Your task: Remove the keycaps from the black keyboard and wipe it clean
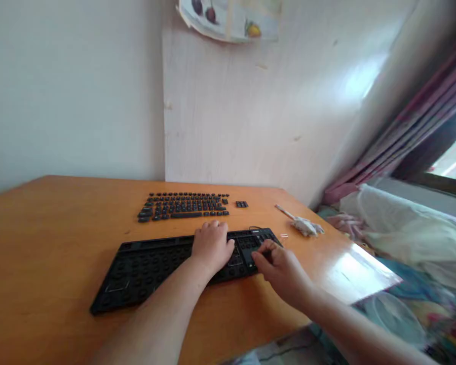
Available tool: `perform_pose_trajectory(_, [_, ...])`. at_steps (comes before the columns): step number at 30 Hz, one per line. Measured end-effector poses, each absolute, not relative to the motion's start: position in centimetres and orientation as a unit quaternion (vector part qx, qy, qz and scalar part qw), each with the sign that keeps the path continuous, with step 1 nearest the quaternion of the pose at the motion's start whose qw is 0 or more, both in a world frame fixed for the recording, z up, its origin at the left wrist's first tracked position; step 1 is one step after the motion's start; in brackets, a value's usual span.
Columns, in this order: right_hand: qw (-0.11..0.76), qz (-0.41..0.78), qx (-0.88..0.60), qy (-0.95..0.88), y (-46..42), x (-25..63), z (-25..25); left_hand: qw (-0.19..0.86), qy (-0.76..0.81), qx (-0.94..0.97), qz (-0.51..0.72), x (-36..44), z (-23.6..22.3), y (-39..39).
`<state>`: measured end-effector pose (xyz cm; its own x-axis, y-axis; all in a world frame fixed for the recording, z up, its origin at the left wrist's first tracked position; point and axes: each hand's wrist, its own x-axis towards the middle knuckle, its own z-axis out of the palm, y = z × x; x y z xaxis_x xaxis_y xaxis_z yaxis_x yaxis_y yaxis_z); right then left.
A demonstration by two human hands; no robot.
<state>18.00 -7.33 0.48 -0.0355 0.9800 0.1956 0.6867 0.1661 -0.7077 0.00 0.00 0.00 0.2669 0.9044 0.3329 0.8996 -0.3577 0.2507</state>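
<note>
A black keyboard (152,268), most of its keycaps off, lies slightly askew on the desk in front of me. My left hand (212,244) grips it right of its middle, fingers bent over the far edge and thumb out to the side. Over the number pad, my right hand (275,263) has thumb and forefinger pinched together; what is between them is too small or hidden to make out. Beyond the keyboard, loose black keycaps (186,206) are laid out in rows. A smaller block of keycaps (241,204) lies to their right.
The orange-brown wooden desk (49,243) meets the wall at the back. Toward its right side lies a stick with a whitish tufted head (306,226). A transparent sheet (357,271) covers part of the right edge. Bedding (399,223) is heaped beyond, beneath a curtain (380,147).
</note>
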Motion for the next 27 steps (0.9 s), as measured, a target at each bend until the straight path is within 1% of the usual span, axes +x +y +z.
perform_pose_trajectory(5, [0.347, 0.209, -0.611, -0.680, -7.0, 18.0, -0.2, 0.015, 0.565, 0.796, 0.215, 0.1, -0.2, 0.2])
perform_pose_trajectory(10, [0.337, 0.150, -0.603, -0.708, -7.4, 17.9, -0.5, 0.020, 0.563, 0.796, 0.221, 0.0, -0.5, 0.3])
perform_pose_trajectory(13, [0.328, 0.137, -0.599, -0.718, -7.9, 17.7, -0.7, 0.016, 0.564, 0.795, 0.224, -0.1, -0.5, 0.3])
perform_pose_trajectory(18, [0.348, 0.146, -0.595, -0.710, -7.7, 17.7, -0.8, 0.019, 0.563, 0.797, 0.221, 0.0, -0.3, 0.2])
perform_pose_trajectory(24, [0.370, 0.233, -0.621, -0.650, -6.6, 17.9, -0.7, 0.009, 0.561, 0.798, 0.223, 0.0, -0.4, 0.4])
perform_pose_trajectory(27, [0.377, 0.213, -0.617, -0.658, -6.6, 18.1, -1.2, 0.009, 0.561, 0.798, 0.221, 0.0, -0.4, 0.4])
